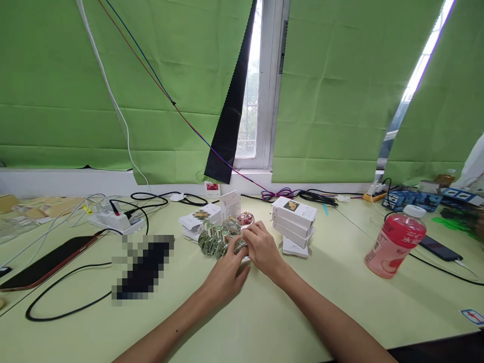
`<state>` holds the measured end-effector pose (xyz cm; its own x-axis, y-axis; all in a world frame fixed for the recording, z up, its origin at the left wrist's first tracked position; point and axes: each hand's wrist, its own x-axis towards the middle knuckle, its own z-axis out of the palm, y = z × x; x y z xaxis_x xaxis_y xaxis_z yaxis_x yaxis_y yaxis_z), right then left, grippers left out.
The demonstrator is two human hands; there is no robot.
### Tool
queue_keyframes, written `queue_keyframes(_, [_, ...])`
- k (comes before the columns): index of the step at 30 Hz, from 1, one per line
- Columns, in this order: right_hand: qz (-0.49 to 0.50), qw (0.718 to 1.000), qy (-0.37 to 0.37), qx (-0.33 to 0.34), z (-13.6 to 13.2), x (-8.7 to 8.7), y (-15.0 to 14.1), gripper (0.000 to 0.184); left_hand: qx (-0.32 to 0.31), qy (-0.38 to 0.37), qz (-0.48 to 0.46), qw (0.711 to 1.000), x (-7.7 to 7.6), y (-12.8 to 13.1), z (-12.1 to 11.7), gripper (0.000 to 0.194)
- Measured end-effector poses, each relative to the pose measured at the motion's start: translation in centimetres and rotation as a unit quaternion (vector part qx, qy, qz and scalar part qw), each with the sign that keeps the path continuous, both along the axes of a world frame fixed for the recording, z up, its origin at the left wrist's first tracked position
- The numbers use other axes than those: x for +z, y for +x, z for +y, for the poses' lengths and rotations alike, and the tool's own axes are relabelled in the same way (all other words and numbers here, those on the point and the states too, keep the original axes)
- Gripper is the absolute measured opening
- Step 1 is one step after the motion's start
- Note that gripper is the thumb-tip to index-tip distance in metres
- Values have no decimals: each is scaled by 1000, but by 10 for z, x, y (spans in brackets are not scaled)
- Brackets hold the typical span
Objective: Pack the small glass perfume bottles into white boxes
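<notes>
Several small glass bottles (212, 241) with shiny metallic caps and greenish contents stand in a cluster at the middle of the table. At the cluster's right end, my left hand (229, 272) has its fingers closed around one glass bottle, mostly hidden by the hands. My right hand (261, 251) is closed on the same bottle from the other side, fingertips touching it near its top. Just behind my fingers is a round glass piece with reddish contents (245, 219). White boxes lie open-flapped (200, 218) behind the cluster, and a white box (230, 204) stands upright there.
A stack of white boxes (295, 217) is right of my hands. Farther right stand a pink drink bottle (395, 242) and a phone (440, 248). To the left lie a tablet-like device (49, 262), a pixelated dark object (145, 269), a power strip (115, 219) and cables.
</notes>
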<state>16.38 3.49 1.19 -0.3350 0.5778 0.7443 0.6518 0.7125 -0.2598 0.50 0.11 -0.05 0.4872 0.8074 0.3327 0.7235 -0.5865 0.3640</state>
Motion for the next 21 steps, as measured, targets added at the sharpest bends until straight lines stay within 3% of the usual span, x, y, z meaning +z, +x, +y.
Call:
queue_keyframes(7, [71,997,-21,12,2,-2,-1,25,2,5,-1,1000,-1,0,-1,19])
queue_keyframes(14, [33,999,2,9,1,-1,0,26,0,10,-7,1000,-2,-1,1,19])
queue_keyframes(21, [71,997,9,19,3,-8,-1,25,-7,4,-17,1000,-4,-1,1,22])
